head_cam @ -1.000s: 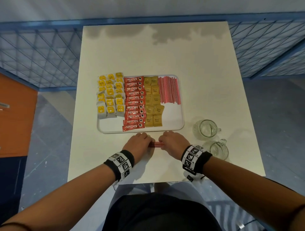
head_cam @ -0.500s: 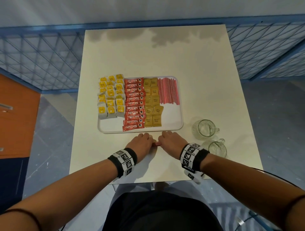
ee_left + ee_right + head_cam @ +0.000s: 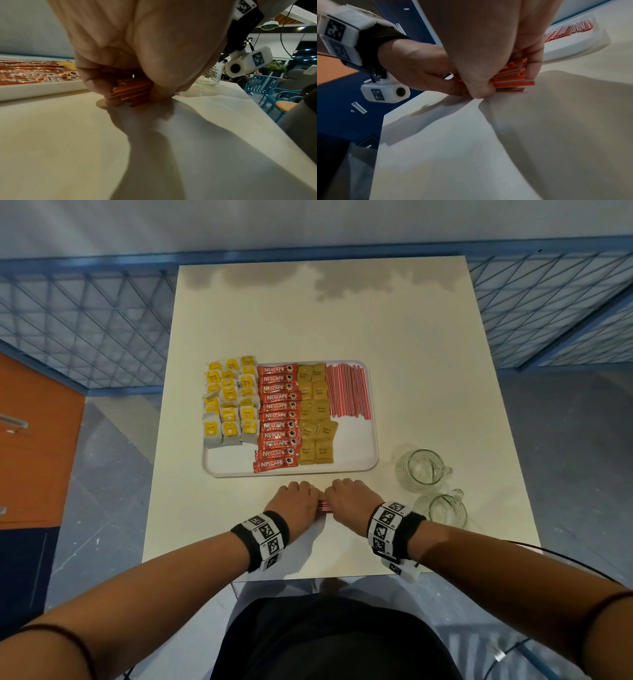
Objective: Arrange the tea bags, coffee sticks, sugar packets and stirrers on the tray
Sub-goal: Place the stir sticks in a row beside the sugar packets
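A white tray [image 3: 356, 453] holds yellow tea bags [image 3: 229, 402], red Nescafe coffee sticks [image 3: 278, 416], brown sugar packets [image 3: 317, 414] and a row of red stirrers [image 3: 347, 390]. Just in front of the tray, on the table, both hands grip one bundle of red stirrers [image 3: 324, 506] lying crosswise. My left hand [image 3: 295, 501] curls round its left end [image 3: 132, 90]. My right hand [image 3: 349, 499] curls round its right end [image 3: 510, 77]. Only a short stretch of the bundle shows between the knuckles.
Two empty glass mugs [image 3: 419, 469] [image 3: 442, 508] stand to the right of the hands, close to the right wrist. The cream table [image 3: 342, 320] stretches bare beyond the tray. A blue mesh fence [image 3: 85, 323] surrounds the table's far sides.
The two hands have slid closer together along the stirrer bundle, so less of it shows between them. The tray's contents have not moved.
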